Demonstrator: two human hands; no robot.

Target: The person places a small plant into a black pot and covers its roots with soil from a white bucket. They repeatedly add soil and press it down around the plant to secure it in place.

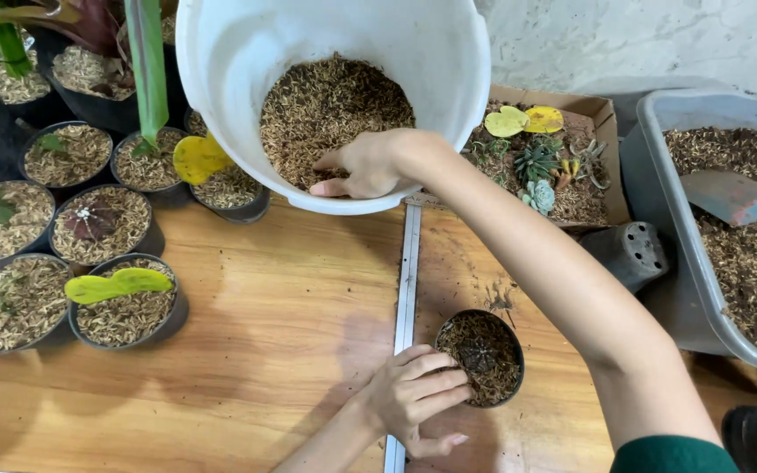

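Small black pot (481, 357) sits near centre on the wooden table (265, 333), just right of a metal strip (407, 289) that runs near-to-far across the boards. We note it is filled with brown husk-like substrate, with a dark star-shaped plant at its middle.

Our left hand (413, 394) cups the pot's left wall, fingers curled against the rim, thumb below; a loose grasp on the pot.

Our right hand (365, 165) reaches far into a tilted white bucket (221, 79), resting on the brown husk (335, 101) inside. Fingers are bent down into the husk; we cannot tell whether they hold any.

Left side: a cluster of black pots (124, 298) filled with the same husk, some bearing yellow-green flat pads (118, 285), one a dark reddish cactus (91, 219). Long green leaves (146, 61) hang in at far left.

Far right of the bucket: a cardboard box (602, 114) holding small succulents (536, 162) and yellow pads. An upturned grey pot (631, 252) lies just beside the box. At right, a grey tub (659, 184) of husk holds a rusty trowel (738, 200).
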